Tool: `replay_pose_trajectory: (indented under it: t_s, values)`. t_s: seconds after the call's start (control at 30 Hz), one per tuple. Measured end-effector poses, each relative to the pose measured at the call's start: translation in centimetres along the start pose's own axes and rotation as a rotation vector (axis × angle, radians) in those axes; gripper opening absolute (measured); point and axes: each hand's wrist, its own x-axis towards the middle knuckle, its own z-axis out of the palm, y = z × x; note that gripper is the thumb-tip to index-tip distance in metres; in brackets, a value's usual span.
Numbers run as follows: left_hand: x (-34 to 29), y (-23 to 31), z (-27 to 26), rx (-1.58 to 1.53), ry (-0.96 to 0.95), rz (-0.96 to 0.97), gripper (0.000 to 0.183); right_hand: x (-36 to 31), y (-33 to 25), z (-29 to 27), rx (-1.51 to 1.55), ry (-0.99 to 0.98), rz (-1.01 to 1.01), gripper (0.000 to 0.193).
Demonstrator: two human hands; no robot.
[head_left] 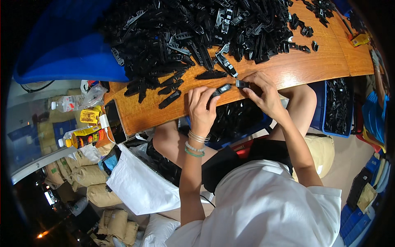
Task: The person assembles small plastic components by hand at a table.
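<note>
My left hand (201, 108) is closed on a long black plastic part (222, 89) at the table's front edge, its grey end pointing right. Just right of it, my right hand (265, 94) pinches a small black plastic piece (241, 84). The two parts nearly meet end to end; whether they touch, I cannot tell. Beyond my hands lies a black and silver part (226, 65) on the wooden table (304, 73), beside a big heap of black plastic parts (164, 37). One loose black strip (169, 99) lies left of my left hand.
Small black pieces (304, 48) are scattered at the table's right. A blue tub (70, 61) stands at the left. Under the table edge, a blue bin of black parts (234, 119) sits between my knees, another blue crate (338, 107) farther right. Bottles (84, 138) stand at left.
</note>
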Motion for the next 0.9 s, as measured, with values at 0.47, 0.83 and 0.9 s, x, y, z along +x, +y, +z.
replay_pose_trajectory:
  t_s: [0.47, 0.83, 0.9]
  values:
    - [1.5, -0.2, -0.1, -0.221, -0.243, 0.103, 0.024, 1.0, -0.9, 1.0, 0.098, -0.162, -0.081, 0.026]
    - [3.4, 0.8, -0.1, -0.005, -0.125, 0.125, 0.033, 2.2, 2.4, -2.4, -0.375, 0.313, -0.047, 0.028]
    - [4.3, 1.1, 0.7, 0.243, -0.068, 0.216, 0.025, 2.7, 3.1, -2.8, -0.460, 0.320, -0.117, 0.027]
